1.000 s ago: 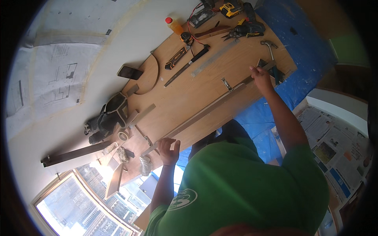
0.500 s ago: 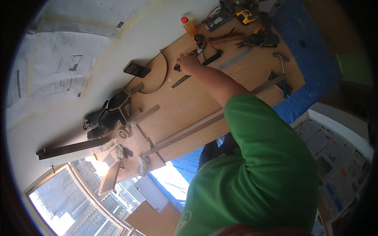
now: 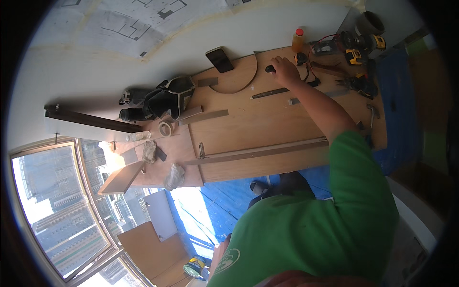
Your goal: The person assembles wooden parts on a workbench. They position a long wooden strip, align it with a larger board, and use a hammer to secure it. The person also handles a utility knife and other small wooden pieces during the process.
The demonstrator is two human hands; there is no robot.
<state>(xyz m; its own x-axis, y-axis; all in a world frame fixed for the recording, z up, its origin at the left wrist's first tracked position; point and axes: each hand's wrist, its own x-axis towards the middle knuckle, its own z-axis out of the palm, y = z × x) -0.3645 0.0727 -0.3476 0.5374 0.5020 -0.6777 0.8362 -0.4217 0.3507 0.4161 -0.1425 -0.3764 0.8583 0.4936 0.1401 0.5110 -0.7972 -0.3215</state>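
Note:
My right arm reaches across the wooden worktable to its far side. There my right hand is closed around a small black object with a rounded end, mostly hidden by the fingers. Just right of the hand stand a black-and-yellow tape measure and a bottle of orange liquid with a red cap. A long dark strip lies on the near side of the hand. Of my left arm only a sliver of skin shows beside the green shirt; that hand is out of sight.
At the right end are pliers, yellow-and-black power tools and a hammer. A phone leans against the wall. Leftward lie a black tool pouch, a tape roll and a long wooden batten. Blue sheeting covers the floor.
The view has turned and shifted, so the table sits more level and more floor shows. My right hand has lifted the black object off the tabletop near the dark strip.

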